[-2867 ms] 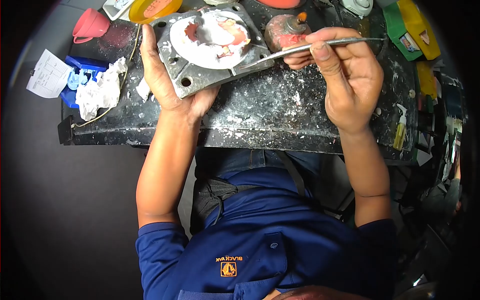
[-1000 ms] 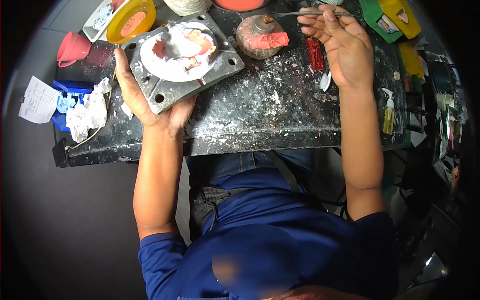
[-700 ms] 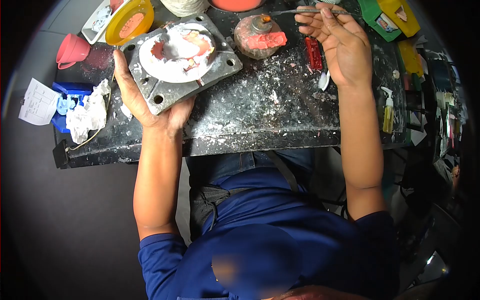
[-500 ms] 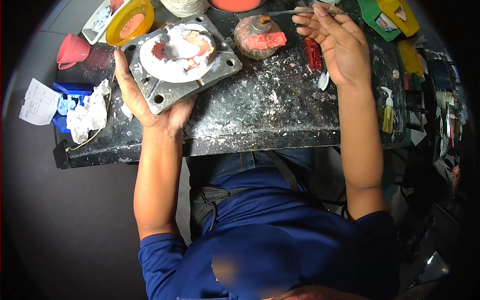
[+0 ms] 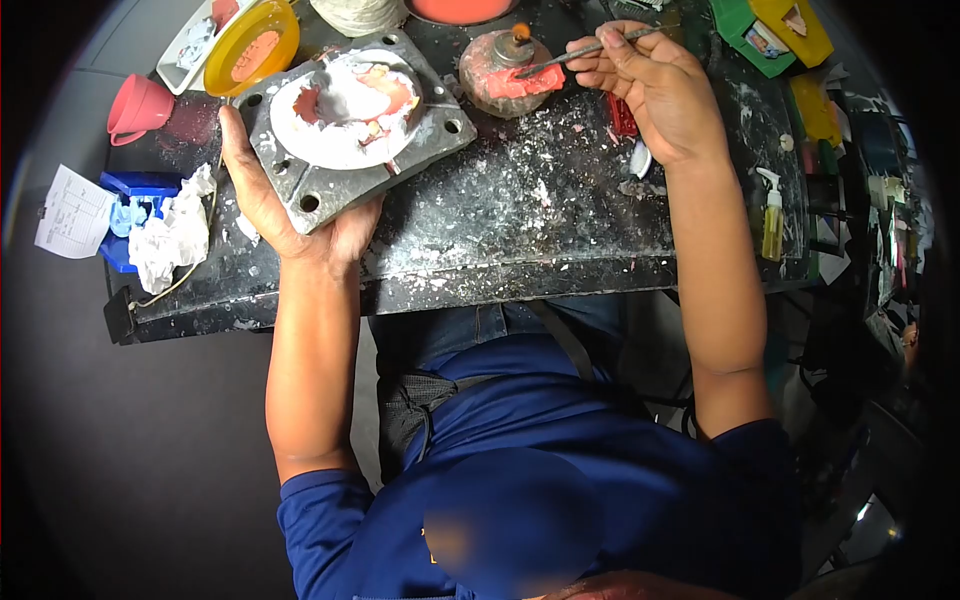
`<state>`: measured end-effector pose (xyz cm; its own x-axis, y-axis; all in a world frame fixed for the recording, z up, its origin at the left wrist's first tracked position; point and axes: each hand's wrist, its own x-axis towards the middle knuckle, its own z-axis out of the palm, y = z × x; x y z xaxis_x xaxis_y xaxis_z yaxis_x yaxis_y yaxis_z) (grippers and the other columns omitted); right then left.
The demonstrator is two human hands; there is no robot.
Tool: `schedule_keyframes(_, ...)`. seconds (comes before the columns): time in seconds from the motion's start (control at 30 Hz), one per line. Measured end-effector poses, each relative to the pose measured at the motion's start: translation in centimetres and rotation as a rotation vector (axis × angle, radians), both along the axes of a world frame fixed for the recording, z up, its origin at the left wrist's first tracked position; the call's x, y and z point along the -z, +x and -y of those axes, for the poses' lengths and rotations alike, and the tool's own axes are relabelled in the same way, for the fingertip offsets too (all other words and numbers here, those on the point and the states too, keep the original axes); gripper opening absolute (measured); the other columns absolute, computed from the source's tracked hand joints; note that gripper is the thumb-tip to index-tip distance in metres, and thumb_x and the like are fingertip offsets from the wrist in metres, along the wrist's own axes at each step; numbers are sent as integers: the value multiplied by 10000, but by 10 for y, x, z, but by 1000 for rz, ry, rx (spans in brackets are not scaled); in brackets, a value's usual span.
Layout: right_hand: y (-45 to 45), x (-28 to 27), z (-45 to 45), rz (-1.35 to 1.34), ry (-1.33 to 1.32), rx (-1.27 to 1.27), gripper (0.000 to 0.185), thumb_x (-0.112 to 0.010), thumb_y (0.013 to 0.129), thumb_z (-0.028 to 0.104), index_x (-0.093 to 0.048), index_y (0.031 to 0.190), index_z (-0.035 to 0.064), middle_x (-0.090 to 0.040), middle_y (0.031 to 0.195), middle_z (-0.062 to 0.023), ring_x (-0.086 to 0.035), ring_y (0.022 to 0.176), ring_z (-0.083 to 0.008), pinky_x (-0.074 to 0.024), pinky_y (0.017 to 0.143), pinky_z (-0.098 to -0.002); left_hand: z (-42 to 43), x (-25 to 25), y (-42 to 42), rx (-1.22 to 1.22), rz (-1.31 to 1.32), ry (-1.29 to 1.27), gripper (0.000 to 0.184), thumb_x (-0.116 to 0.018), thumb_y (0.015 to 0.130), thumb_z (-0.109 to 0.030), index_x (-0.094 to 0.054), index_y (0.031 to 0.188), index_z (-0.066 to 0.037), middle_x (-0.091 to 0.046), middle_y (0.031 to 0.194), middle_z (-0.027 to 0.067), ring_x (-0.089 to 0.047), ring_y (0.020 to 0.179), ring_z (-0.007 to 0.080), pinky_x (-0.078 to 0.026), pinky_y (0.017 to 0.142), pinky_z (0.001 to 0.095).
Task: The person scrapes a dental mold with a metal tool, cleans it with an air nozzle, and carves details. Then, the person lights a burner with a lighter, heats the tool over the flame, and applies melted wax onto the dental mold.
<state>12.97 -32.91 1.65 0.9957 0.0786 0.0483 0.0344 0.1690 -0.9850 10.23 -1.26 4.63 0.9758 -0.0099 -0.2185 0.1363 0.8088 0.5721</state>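
My left hand (image 5: 280, 220) is closed around the lower left corner of a grey metal dental flask half (image 5: 345, 196), holding it tilted over the table. White plaster (image 5: 345, 152) fills the flask, with pink wax (image 5: 402, 98) around a whitish hollow. In my right hand (image 5: 665, 95), a thin metal wax spatula (image 5: 590, 53) is pinched between thumb and fingers. Its tip touches or hovers just over a slab of red-pink wax (image 5: 535, 82) resting on a round spirit lamp (image 5: 484, 60). An orange glow shows at the lamp's wick (image 5: 521, 33).
Plaster crumbs litter the black table (image 5: 470, 240). At left are a pink cup (image 5: 140, 105), yellow bowl (image 5: 280, 45), blue box (image 5: 118, 250) and crumpled tissue (image 5: 165, 250). A red object (image 5: 622, 115) and spray bottle (image 5: 772, 225) lie to the right.
My right hand has lowered slightly and swung the spatula's tip from above the wick down to the wax on the lamp. My left hand still holds the flask.
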Motion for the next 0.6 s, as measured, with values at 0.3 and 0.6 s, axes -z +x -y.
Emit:
schedule_keyframes(0.3,3,9,2,-54,-6,49,223,-623,1037,176,-646,1122,-29,-727,1105,-181,-727,962,-231,-586,879,-334,1,0,0,-15,-2,-11,810,-608,916,-652,-496,1476,-77,-522,1489,142,-487,1362,358,-360,1147,610)
schedule_keyframes(0.6,1,5,-3,-56,-47,76,223,-624,1038,189,-647,1091,-26,-735,1078,-173,-728,928,-210,-588,857,-330,3,-3,-1,-38,-27,11,798,-605,917,-653,-512,1460,-77,-534,1476,142,-495,1356,354,-367,1142,608)
